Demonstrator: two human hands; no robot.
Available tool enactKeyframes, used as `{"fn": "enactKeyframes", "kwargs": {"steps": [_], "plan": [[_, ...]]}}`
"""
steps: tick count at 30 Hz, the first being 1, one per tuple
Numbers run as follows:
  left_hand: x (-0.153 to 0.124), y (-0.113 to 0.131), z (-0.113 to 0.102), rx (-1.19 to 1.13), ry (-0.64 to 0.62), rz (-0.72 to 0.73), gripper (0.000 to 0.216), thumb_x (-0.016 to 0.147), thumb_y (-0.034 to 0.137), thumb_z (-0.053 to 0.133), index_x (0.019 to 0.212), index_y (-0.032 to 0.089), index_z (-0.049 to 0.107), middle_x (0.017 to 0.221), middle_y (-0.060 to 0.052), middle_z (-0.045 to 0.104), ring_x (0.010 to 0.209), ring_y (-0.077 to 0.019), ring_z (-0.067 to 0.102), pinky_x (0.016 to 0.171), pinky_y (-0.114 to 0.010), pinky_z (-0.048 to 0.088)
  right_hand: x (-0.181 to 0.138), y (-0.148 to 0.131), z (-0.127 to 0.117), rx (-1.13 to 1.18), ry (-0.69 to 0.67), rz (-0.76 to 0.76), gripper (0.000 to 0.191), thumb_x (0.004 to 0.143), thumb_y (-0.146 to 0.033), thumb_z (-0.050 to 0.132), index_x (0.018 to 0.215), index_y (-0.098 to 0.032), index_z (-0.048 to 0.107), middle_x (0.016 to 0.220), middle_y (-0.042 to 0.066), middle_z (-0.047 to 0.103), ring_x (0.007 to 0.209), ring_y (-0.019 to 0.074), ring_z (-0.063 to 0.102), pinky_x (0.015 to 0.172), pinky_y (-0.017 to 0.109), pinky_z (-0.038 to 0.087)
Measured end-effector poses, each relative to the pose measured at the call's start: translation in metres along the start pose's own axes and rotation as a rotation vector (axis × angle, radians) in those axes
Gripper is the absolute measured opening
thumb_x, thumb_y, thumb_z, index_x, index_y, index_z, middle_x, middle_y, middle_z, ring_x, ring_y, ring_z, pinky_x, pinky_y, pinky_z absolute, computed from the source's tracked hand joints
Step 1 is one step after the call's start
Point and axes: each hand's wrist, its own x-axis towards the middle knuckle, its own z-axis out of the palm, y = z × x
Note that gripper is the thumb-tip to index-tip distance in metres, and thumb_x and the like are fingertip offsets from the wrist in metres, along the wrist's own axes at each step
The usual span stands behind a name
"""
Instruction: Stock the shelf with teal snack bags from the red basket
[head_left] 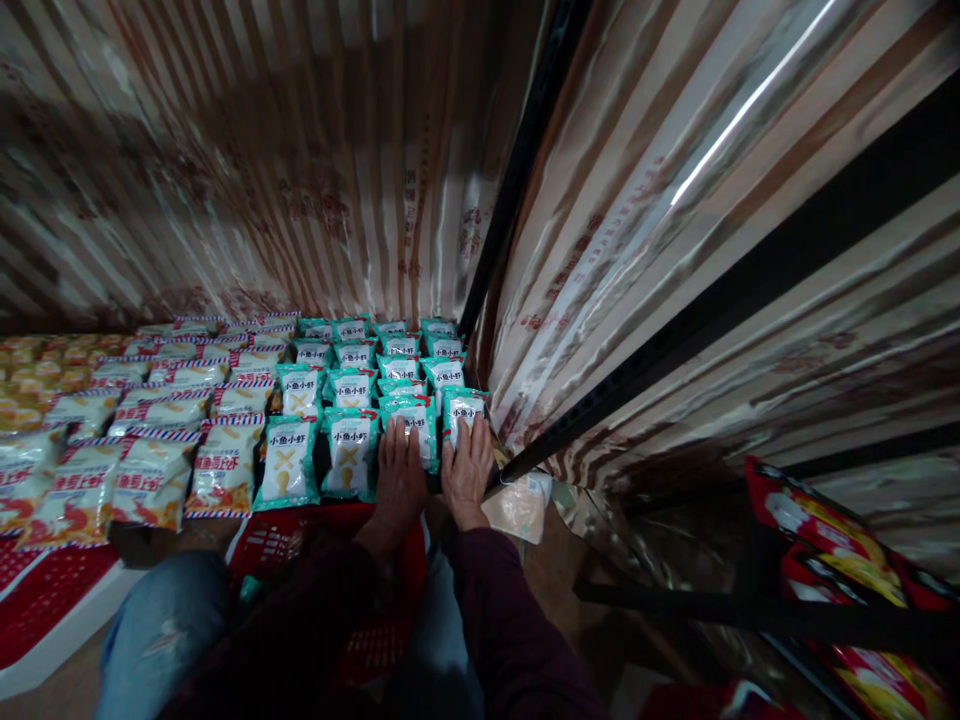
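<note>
Pressing against the front ends of two neighbouring columns of snack packets, both bare hands reach forward side by side, a narrow gap between them. The left hand [400, 475] lies on the lower part of a teal-edged packet [412, 418] at the front of the third column; its fingers are extended and close together, laid flat on the wrapper rather than curled round it. The right hand [466, 475] covers the lower part of the rightmost front packet [463, 404], its fingers stretched out over the face and the thumb set apart toward the left edge; whether it pinches the packet or only presses it, I cannot tell. Both packets stand leaning back, their white labels partly hidden by the fingers. To the left, two more front packets, an outer one [285, 462] and an inner one [349, 455], show whole labels, with further teal rows behind. Beyond these sit striped-edge packets [225, 465], then yellowish packs [56, 360] at the far left. Below the forearms is a red basket [375, 640], between knees in blue jeans [166, 620]. A dark post [517, 160] rises behind the right corner, against pleated, printed sheeting [337, 150].
</note>
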Motion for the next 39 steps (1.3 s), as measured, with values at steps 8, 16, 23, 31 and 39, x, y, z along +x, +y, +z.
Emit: {"fn": "enactKeyframes", "kwargs": {"steps": [8, 16, 23, 31, 39], "plan": [[0.002, -0.001, -0.001, -0.002, -0.03, 0.004, 0.05, 0.087, 0.007, 0.036, 0.136, 0.004, 0.039, 0.149, -0.027, 0.031, 0.146, -0.0329, 0.01, 0.11, -0.054, 0.031, 0.004, -0.002, 0.001, -0.003, -0.018, -0.005, 0.049, 0.099, -0.036, 0.032, 0.14, -0.012, 0.042, 0.154, 0.018, 0.029, 0.144, 0.0273, 0.017, 0.11, 0.051, 0.028], [-0.002, 0.005, -0.005, 0.018, -0.07, 0.01, 0.05, 0.088, 0.012, 0.042, 0.138, 0.009, 0.039, 0.152, -0.024, 0.028, 0.147, -0.0321, 0.009, 0.112, -0.056, 0.027, 0.002, -0.003, -0.001, 0.001, -0.031, -0.001, 0.053, 0.098, -0.037, 0.034, 0.146, -0.014, 0.035, 0.158, 0.018, 0.017, 0.145, 0.0312, 0.013, 0.109, 0.055, 0.027], [0.005, 0.009, -0.006, 0.021, -0.077, 0.012, 0.05, 0.089, 0.016, 0.043, 0.139, 0.01, 0.041, 0.152, -0.024, 0.028, 0.147, -0.0331, 0.009, 0.113, -0.057, 0.024, 0.013, 0.0, 0.002, 0.069, -0.043, -0.018, 0.052, 0.099, -0.034, 0.03, 0.148, -0.014, 0.03, 0.158, 0.019, 0.01, 0.146, 0.0305, 0.008, 0.11, 0.056, 0.028], [0.012, 0.007, 0.001, 0.039, -0.103, -0.02, 0.047, 0.088, 0.015, 0.045, 0.134, 0.013, 0.048, 0.152, -0.024, 0.029, 0.146, -0.035, 0.012, 0.112, -0.059, 0.024, 0.018, 0.003, 0.01, 0.075, -0.07, -0.039, 0.053, 0.099, -0.036, 0.031, 0.146, -0.01, 0.032, 0.156, 0.022, 0.018, 0.145, 0.0293, 0.012, 0.111, 0.053, 0.029], [0.019, 0.004, 0.002, 0.021, -0.077, -0.044, 0.048, 0.086, 0.01, 0.044, 0.134, 0.01, 0.047, 0.152, -0.024, 0.028, 0.146, -0.0344, 0.01, 0.112, -0.058, 0.026, 0.023, 0.001, 0.014, 0.052, -0.081, -0.003, 0.053, 0.099, -0.037, 0.03, 0.146, -0.012, 0.033, 0.155, 0.021, 0.022, 0.144, 0.0298, 0.017, 0.11, 0.053, 0.031]]}}
